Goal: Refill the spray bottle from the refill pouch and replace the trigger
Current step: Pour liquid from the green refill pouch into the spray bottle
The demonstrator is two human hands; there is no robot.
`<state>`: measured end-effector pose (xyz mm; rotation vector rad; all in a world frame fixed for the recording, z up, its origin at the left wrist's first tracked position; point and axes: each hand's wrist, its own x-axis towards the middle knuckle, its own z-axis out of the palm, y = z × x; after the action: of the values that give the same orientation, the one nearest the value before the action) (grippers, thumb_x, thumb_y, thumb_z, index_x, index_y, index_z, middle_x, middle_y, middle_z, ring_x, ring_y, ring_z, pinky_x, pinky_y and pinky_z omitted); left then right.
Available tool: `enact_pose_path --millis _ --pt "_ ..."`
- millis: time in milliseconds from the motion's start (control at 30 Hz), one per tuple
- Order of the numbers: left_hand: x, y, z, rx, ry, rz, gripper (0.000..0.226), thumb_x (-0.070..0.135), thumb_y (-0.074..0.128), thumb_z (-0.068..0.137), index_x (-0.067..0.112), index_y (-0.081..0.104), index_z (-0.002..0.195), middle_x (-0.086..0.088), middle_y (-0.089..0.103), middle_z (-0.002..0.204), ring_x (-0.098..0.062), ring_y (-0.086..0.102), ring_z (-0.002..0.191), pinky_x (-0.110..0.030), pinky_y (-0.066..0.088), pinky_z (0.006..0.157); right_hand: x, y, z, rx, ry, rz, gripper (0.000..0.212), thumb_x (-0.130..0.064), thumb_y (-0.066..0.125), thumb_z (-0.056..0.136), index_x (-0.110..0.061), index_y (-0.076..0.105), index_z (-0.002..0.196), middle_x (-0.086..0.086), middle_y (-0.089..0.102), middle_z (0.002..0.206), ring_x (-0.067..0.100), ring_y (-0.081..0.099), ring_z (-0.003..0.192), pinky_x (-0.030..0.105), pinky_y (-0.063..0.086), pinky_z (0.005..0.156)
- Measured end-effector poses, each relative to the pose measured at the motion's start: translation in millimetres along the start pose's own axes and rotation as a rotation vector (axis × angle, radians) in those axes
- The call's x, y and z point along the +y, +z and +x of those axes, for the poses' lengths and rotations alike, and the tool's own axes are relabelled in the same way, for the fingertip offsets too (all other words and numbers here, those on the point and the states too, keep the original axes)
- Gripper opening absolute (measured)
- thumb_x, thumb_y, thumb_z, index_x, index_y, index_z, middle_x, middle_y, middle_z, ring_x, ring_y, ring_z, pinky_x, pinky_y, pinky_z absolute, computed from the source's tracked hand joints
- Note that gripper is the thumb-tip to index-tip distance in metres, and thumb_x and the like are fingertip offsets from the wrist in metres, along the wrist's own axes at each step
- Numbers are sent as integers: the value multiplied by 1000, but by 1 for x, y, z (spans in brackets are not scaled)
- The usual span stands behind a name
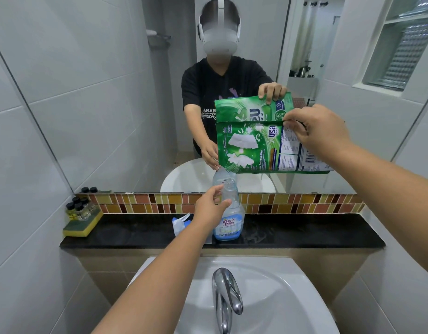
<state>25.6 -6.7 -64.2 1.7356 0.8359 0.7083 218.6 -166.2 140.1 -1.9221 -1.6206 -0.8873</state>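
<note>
The spray bottle (pixel 228 213) stands upright at the middle of the dark bench (pixel 304 233), its neck open. The left hand (pixel 211 209) is wrapped around its shoulder, steadying it. Above and to the right, the right hand (pixel 321 133) pinches the top edge of the green refill pouch (pixel 251 148), tilted so its lower-left corner sits over the neck; a thin stream runs in. Pouring is the step in hand. Next, I judge, comes righting the pouch, then fetching the trigger (pixel 180 222) lying just left of the bottle.
</note>
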Motion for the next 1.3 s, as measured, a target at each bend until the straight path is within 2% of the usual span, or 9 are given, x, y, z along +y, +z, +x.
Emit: enact_pose_path --millis 333,633,833,933,1067,1133,1300 --pt "-1 1 -1 -3 -9 -16 51 25 72 85 36 51 130 18 53 112 1 51 97 -17 44 73 -2 -2 -1 -6 -13 -12 15 -23 58 94 -14 70 100 7 70 83 27 50 71 30 30 58" --pt "-4 1 0 4 -6 -8 52 24 72 85 34 51 131 11 57 125 0 52 99 -15 44 72 -3 1 -3 -21 -2 2 16 -23 58 95 -14 69 102 7 70 85 28 51 72 33 39 58" --pt "-4 2 0 -1 -7 -27 51 24 72 85 35 51 130 11 57 125 0 52 99 -12 43 68 2 7 -12 -11 65 44 14 -20 60 94 -15 71 101 7 70 83 29 53 72 34 41 57" --pt "-5 2 0 -2 2 -25 52 24 71 85 33 50 131 10 57 126 0 52 101 -12 43 70 2 12 -20 -6 124 91 14 -23 61 93 -17 71 100 2 66 79 26 51 72 31 37 58" --pt "-6 2 0 2 13 -4 53 24 71 86 31 49 134 8 57 128 -1 53 101 -16 44 76 1 22 -34 -9 188 138 17 -27 59 94 -17 70 101 -8 56 78 22 52 75 35 45 61" --pt "-6 1 1 -2 18 2 54 24 71 85 31 49 134 8 57 128 -1 53 101 -14 44 74 2 28 -40 -4 228 156 17 -28 59 94 -17 70 101 -10 54 78 21 51 76 37 47 63" --pt "-6 -1 2 2 22 24 53 25 71 85 32 50 133 9 57 127 1 51 99 -11 42 70 7 41 -57 22 339 239 15 -29 58 94 -23 70 101 -4 62 81 21 54 79 39 49 66"
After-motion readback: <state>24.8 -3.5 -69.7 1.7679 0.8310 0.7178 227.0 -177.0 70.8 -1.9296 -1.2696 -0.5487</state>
